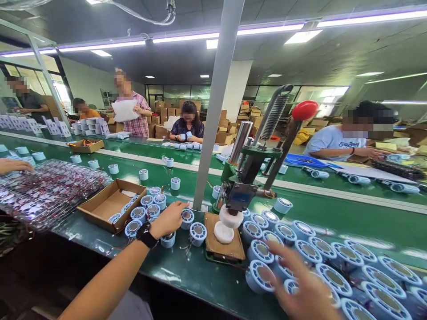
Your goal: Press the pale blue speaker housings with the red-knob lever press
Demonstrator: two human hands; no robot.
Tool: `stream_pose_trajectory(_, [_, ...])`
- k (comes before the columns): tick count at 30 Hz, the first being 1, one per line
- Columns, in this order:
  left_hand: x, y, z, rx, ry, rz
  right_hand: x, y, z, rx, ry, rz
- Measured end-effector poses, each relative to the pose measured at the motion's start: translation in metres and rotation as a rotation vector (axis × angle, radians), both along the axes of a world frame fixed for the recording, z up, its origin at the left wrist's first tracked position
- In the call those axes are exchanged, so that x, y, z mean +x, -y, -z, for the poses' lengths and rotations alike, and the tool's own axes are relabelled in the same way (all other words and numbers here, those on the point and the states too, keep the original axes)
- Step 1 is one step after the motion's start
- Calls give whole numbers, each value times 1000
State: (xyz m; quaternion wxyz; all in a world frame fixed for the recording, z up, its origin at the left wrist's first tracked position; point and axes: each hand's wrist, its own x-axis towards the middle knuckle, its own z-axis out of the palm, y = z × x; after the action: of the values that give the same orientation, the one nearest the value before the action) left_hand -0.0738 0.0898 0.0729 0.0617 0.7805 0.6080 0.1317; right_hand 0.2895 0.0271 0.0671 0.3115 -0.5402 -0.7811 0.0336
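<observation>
Right hand (302, 284), maybe at housing rim (252, 272)

Indoor scene, brightly lit from overhead.
Long tube lights (187, 38) and square ceiling panels (303, 36) shine above; daylight enters by windows at both sides. White glare streaks my glossy green table (167, 275), with deep shadow beneath. My right hand (300, 284) is motion-blurred, my left (169, 220) sharper; the edges look stretched.
</observation>
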Motion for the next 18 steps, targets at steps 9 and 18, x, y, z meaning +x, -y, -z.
stream_pose_trajectory(9, [10, 49, 26, 158, -238, -321, -225, -62, 1, -203, 355, -214])
stream_pose_trajectory(18, [6, 46, 37, 197, -282, -355, -203, -13, 10, -265, 350, -110])
